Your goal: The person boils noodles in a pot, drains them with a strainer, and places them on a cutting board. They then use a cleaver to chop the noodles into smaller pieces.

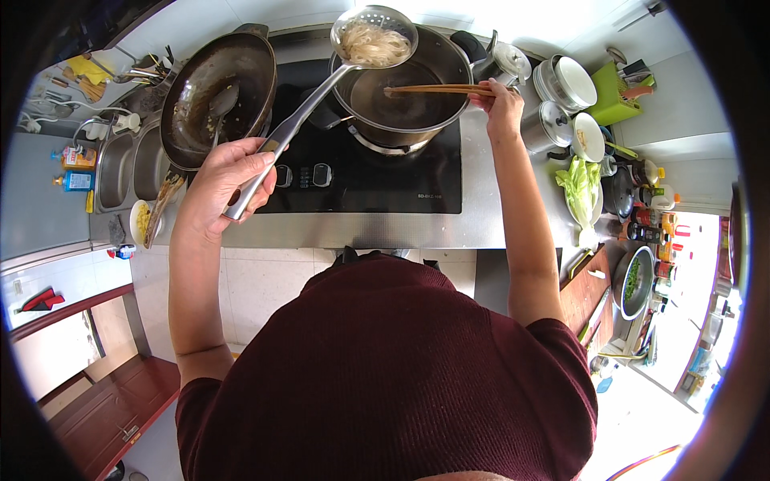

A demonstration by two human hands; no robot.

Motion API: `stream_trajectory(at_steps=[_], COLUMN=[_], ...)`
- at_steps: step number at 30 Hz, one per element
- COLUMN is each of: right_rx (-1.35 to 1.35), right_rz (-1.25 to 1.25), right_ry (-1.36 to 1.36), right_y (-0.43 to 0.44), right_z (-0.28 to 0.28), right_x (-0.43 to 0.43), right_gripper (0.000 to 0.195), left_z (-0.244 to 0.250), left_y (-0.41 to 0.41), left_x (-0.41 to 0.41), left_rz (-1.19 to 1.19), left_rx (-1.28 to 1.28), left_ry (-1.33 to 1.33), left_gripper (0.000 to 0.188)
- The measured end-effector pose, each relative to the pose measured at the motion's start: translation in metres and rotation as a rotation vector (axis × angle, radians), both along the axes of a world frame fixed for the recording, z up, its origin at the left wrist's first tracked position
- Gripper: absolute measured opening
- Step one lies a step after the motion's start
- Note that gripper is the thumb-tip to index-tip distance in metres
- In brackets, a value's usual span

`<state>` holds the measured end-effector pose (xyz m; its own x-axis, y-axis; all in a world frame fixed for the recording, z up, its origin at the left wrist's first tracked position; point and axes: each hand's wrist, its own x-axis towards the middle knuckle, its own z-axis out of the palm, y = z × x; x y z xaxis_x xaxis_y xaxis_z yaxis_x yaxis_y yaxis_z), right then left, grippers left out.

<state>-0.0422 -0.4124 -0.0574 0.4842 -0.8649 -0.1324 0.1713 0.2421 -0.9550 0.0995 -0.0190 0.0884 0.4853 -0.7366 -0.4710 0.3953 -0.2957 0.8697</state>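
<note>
My left hand [231,180] grips the handle of a steel skimmer ladle [304,117]. Pale, translucent noodles [374,45] lie heaped in its perforated bowl, which is held over the left rim of a large steel pot [394,123]. Dark, cloudy liquid [409,96] fills part of the pot, which stands on a black glass cooktop [385,186]. In my right hand [500,108] is a pair of wooden chopsticks [442,89], reaching over the pot's right rim with the tips above or at the liquid; I cannot tell which.
A wok [186,78] with a metal spatula [225,99] inside sits left of the pot. Its wooden handle [162,204] juts past the counter edge. On the right are a lidded steel pot [547,126], stacked white bowls [574,81], lettuce [580,192] and a knife [595,315] on a cutting board [580,288].
</note>
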Motion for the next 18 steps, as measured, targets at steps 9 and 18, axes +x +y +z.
stream_trajectory(at_steps=[9, 18], right_rx=[0.206, 0.089], right_rz=[0.105, 0.207], right_ry=[-0.135, -0.409], right_y=[-0.023, -0.046], right_z=[0.007, 0.098], right_x=[-0.033, -0.041], right_gripper=[0.022, 0.02], left_z=[-0.005, -0.015], left_y=[0.004, 0.003], left_x=[0.005, 0.004], left_rz=[-0.01, -0.02], left_rx=[0.004, -0.022], left_ry=[0.011, 0.062], left_gripper=[0.031, 0.022])
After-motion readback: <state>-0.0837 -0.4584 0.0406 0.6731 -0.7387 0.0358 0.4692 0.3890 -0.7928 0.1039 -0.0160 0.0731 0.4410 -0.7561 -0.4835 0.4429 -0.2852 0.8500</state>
